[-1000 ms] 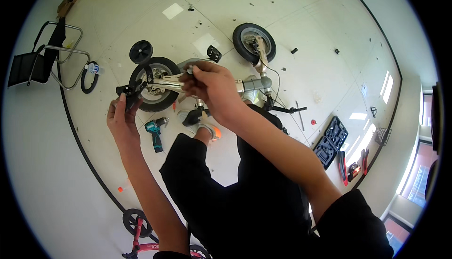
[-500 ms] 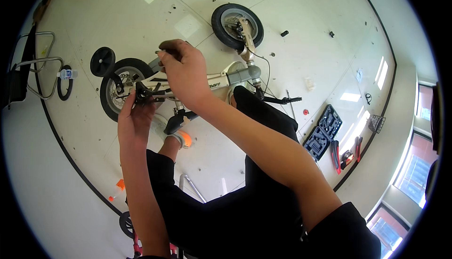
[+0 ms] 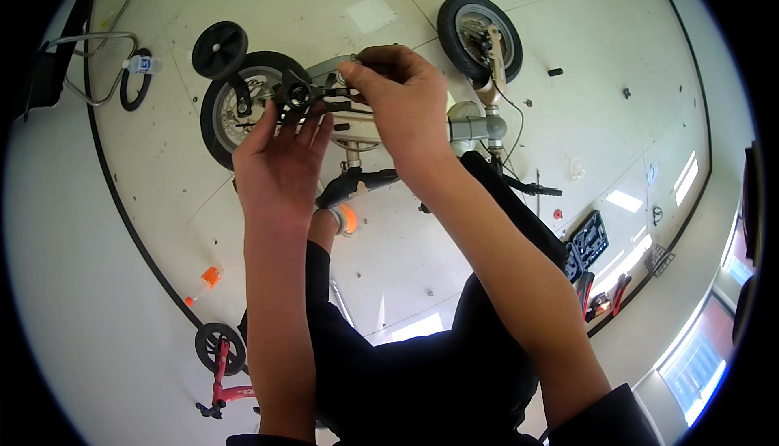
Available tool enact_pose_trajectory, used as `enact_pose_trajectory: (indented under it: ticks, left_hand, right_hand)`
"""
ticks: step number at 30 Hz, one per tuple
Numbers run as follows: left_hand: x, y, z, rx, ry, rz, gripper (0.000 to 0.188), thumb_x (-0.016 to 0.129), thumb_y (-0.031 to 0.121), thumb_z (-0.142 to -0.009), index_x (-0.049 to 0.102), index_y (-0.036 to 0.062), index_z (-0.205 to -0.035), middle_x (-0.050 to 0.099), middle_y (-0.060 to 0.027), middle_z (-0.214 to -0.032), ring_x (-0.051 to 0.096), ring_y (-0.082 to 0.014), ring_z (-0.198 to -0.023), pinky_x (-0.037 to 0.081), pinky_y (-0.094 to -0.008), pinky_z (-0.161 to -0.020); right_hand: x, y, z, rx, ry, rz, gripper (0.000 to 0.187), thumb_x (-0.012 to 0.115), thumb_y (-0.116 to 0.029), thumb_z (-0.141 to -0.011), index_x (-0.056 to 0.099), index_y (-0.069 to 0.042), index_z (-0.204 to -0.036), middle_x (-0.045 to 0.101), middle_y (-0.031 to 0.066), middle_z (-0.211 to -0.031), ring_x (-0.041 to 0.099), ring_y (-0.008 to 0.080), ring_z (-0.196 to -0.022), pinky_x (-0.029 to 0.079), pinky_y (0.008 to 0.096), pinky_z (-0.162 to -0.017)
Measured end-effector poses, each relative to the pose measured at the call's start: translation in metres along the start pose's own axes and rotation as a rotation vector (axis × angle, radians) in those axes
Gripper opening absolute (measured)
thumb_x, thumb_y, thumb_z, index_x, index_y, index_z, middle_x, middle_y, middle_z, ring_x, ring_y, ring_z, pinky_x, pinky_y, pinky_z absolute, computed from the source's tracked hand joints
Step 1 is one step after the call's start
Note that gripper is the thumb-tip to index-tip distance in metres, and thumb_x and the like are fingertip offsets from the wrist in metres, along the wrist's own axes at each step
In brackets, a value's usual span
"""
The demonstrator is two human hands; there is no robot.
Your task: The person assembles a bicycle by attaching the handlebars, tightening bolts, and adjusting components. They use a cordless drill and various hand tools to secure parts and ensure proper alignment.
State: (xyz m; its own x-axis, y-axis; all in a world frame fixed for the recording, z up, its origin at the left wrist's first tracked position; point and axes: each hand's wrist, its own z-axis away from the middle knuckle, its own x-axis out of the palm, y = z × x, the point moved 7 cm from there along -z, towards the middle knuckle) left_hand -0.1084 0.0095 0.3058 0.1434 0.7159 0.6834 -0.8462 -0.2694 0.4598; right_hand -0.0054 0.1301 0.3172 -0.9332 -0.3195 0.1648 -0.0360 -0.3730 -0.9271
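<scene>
A small cream and grey bicycle lies on its side on the floor, with its front wheel (image 3: 505, 56) at the far middle. Its rear wheel (image 3: 213, 117) is to the left, beside a black training wheel (image 3: 219, 48). My left hand (image 3: 280, 166) is palm up, its fingers curled around a black bracket-like part (image 3: 299, 95) in front of the rear wheel. Just to the right, my right hand (image 3: 412, 113) has thumb and fingertips pinched together at this part's end; what lies between them is too small to make out. The saddle (image 3: 357, 185) lies below the frame.
On the right lie a tool case (image 3: 588, 243) and red-handled pliers (image 3: 621, 293). A pink bicycle (image 3: 221, 373) is at the lower left, near a bottle with orange (image 3: 207, 282). A metal-legged chair (image 3: 61, 56) stands far left. Small dark parts are scattered on the floor.
The view has shifted, so the bicycle sits higher and further right. Both hands are still at the black part, the right hand now nearer to it.
</scene>
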Motion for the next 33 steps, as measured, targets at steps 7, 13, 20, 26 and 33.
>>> enact_pose_trajectory:
  ticks: [7,13,20,26,33]
  left_hand:
    - [-0.007,0.016,0.009,0.126,0.057,-0.063,0.027,0.051,0.019,-0.095,0.053,0.0008,-0.114,0.059,-0.0097,-0.108,0.055,-0.0243,-0.108,0.041,-0.042,-0.101]
    - [-0.006,0.025,0.007,0.194,0.04,-0.009,0.026,0.051,0.021,-0.095,0.053,0.0025,-0.113,0.059,-0.0093,-0.107,0.055,-0.0236,-0.108,0.041,-0.0428,-0.101]
    - [0.009,0.033,0.005,0.333,-0.123,-0.124,0.032,0.055,0.022,-0.092,0.049,0.0029,-0.117,0.059,-0.0079,-0.107,0.057,-0.0213,-0.103,0.042,-0.0421,-0.098]
    - [0.001,0.017,0.003,0.386,-0.063,-0.147,0.034,0.058,0.022,-0.091,0.05,0.0042,-0.119,0.06,-0.0059,-0.107,0.058,-0.0165,-0.101,0.044,-0.038,-0.092]
    - [0.0,0.023,0.006,0.359,-0.103,-0.093,0.028,0.051,0.015,-0.094,0.052,0.0048,-0.119,0.06,-0.0089,-0.112,0.055,-0.0237,-0.11,0.039,-0.0445,-0.103]
  right_hand:
    - [0.006,0.003,0.004,-0.025,-0.067,0.018,0.027,0.075,-0.01,-0.075,0.064,0.007,-0.092,0.067,0.01,-0.079,0.061,0.013,-0.072,0.049,0.0247,-0.066]
    - [0.028,0.019,0.017,0.231,-0.318,-0.26,0.028,0.072,-0.007,-0.079,0.061,0.009,-0.099,0.066,0.0118,-0.089,0.064,0.017,-0.08,0.054,0.0262,-0.074]
    - [0.037,0.023,0.021,0.275,-0.396,-0.277,0.028,0.069,-0.006,-0.082,0.06,0.01,-0.103,0.064,0.0139,-0.096,0.065,0.0194,-0.088,0.055,0.0275,-0.08]
    - [0.028,0.025,0.014,0.304,-0.313,-0.175,0.026,0.07,-0.008,-0.082,0.062,0.009,-0.1,0.065,0.0122,-0.09,0.063,0.0161,-0.083,0.053,0.0252,-0.076]
    - [0.028,0.026,0.013,0.266,-0.353,-0.16,0.024,0.072,-0.008,-0.08,0.064,0.008,-0.096,0.066,0.012,-0.087,0.064,0.0148,-0.078,0.053,0.0238,-0.073]
